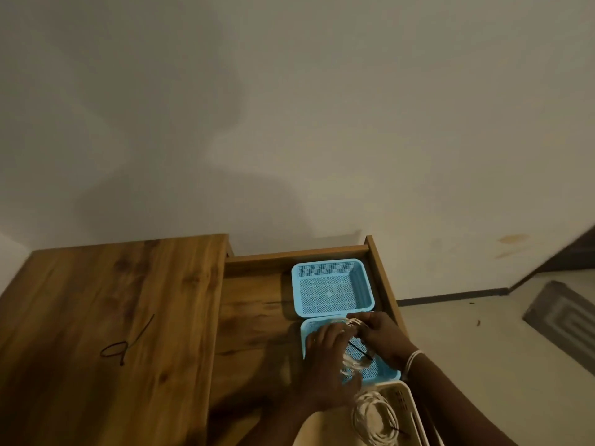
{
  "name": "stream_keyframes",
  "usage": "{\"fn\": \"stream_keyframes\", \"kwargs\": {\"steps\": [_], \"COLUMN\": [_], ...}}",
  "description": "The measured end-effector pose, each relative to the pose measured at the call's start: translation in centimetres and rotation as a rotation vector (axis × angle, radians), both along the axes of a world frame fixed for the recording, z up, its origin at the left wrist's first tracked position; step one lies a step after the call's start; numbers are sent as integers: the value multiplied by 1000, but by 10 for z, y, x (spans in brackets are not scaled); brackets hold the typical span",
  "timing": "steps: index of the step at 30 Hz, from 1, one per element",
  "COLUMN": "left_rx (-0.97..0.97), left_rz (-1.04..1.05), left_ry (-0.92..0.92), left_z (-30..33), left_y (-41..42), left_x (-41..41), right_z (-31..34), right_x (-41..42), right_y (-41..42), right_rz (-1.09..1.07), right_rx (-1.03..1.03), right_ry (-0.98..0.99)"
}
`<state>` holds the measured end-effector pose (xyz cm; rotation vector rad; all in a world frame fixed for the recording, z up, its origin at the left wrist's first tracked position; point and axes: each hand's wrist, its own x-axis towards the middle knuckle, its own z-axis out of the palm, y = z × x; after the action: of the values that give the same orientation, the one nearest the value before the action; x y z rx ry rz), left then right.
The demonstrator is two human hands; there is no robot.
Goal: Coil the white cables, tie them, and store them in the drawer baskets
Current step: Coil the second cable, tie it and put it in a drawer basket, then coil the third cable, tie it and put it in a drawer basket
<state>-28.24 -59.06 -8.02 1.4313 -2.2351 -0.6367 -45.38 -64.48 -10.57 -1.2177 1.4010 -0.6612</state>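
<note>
1. Wooden bench on the left, one black tie on it.
2. Open drawer against a plain wall.
3. Both hands, left and right, together, gripping a coiled white cable over the nearer blue basket.
4. Farther blue basket beyond.
5. Another coil in a cream basket.

brown wood-grain desk; two light blue mesh baskets, one cream basket; white coiled cable; black cable tie; off-white wall.
</note>
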Motion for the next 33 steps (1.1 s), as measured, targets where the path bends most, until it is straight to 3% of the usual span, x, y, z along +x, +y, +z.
{"fn": "stream_keyframes", "kwargs": {"steps": [1, 5, 10, 14, 19, 24, 33], "left_rx": [122, 306, 533, 590, 606, 639, 789], "left_rz": [45, 292, 365, 362, 402, 457, 614], "left_ry": [45, 175, 93, -21, -234, -302, -79], "left_z": [-13, -60, -86, -91, -109, -122, -110], "left_y": [-5, -27, -41, -47, -49, -52, -53], "left_x": [2, 5, 2, -10, -22, -28, -39], "right_z": [-7, -42, -72, -77, -91, -95, -88], "right_x": [1, 6, 12, 15, 17, 26, 20], "right_y": [-1, -9, -16, -20, -18, -11, -2], "right_rz": [26, 59, 42, 13, 56, 14, 56], "right_rx": [-32, -62, 49, 52, -31, -150, -262], "right_ry": [47, 166, 157, 165, 364, 565, 833]}}
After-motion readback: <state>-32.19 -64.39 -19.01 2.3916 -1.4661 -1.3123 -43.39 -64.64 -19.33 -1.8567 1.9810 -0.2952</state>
